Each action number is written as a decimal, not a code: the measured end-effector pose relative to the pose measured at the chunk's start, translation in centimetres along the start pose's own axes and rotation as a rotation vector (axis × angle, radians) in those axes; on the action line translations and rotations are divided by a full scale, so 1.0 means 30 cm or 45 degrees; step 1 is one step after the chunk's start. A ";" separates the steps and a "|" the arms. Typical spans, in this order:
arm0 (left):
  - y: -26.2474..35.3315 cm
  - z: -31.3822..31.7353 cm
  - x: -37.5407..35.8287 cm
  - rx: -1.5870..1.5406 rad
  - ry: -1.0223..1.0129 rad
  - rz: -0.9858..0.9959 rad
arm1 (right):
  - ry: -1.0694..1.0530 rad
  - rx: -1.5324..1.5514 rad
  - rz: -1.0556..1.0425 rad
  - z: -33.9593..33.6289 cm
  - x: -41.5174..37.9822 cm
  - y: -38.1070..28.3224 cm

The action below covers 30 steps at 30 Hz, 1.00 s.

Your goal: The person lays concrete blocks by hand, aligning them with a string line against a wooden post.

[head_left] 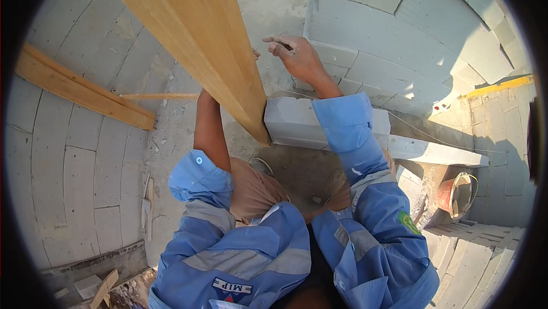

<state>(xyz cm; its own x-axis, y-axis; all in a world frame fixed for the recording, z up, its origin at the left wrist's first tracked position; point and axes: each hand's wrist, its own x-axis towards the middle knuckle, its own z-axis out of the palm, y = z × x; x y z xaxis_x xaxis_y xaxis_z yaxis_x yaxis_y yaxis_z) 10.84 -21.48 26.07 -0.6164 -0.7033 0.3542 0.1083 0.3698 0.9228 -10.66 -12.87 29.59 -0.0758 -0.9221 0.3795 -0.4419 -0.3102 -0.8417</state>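
Our right hand (pixel 297 57) hangs with loose, parted fingers beside the long pale wooden plank (pixel 200 35), gripping nothing. Our left hand is hidden behind that plank, grip unclear. The plank's lower end rests against a grey concrete block (pixel 297 120).

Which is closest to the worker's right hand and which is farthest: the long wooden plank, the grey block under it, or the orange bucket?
From the right hand, in the head view:
1. Long wooden plank, just left of the hand.
2. Grey block, below the hand, under the plank's end.
3. Orange bucket, far down at the right.
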 end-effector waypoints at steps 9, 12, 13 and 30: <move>-0.043 -0.021 0.007 0.072 0.159 -0.038 | -0.227 -0.259 -0.135 0.065 0.097 -0.009; -0.061 -0.023 0.011 0.209 0.190 0.000 | -0.130 -0.299 -0.169 0.076 0.093 0.008; -0.048 -0.016 0.008 0.263 0.190 -0.003 | -0.114 -0.303 -0.172 0.083 0.091 0.016; 0.003 0.067 0.053 0.687 0.356 -0.043 | 0.241 -0.271 -0.112 0.136 0.072 0.033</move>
<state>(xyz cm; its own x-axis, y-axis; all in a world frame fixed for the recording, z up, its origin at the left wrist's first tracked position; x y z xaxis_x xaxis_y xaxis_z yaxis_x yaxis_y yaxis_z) 8.30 -21.36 26.40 -0.3764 -0.8257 0.4202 -0.3635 0.5489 0.7527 -7.62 -16.11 28.03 -0.1854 -0.8279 0.5294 -0.6302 -0.3132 -0.7104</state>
